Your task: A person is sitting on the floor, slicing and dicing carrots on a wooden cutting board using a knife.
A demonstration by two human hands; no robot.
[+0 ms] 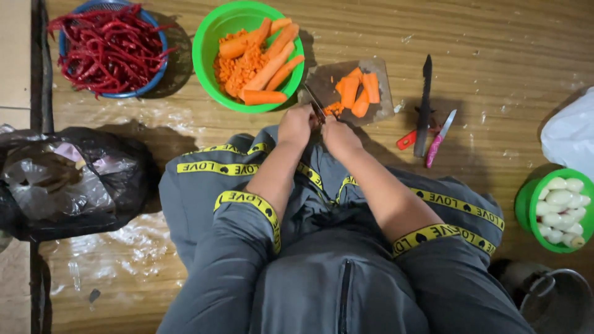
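- The wooden floor is showing pale plank grain, and the person is sitting on it in grey clothes with yellow bands.
- A black plastic bag is lying at the left, well apart from the hands.
- A blue basket of red chillies and a green bowl of carrots are standing beyond the hands; the bowl is almost touching the board.
- A second green bowl with pale peeled pieces is sitting at the right, a metal pot below it.
- The small cutting board is lying just ahead of the hands, carrying carrot sticks whose long axes are running mostly away from the person.
- The left hand is curling shut around a knife, blade slanting up-left over the board's near edge.
- The right hand is resting beside it, fingers bunched together on small carrot pieces.
- A long dark knife and a pink-handled knife are lying right of the board.
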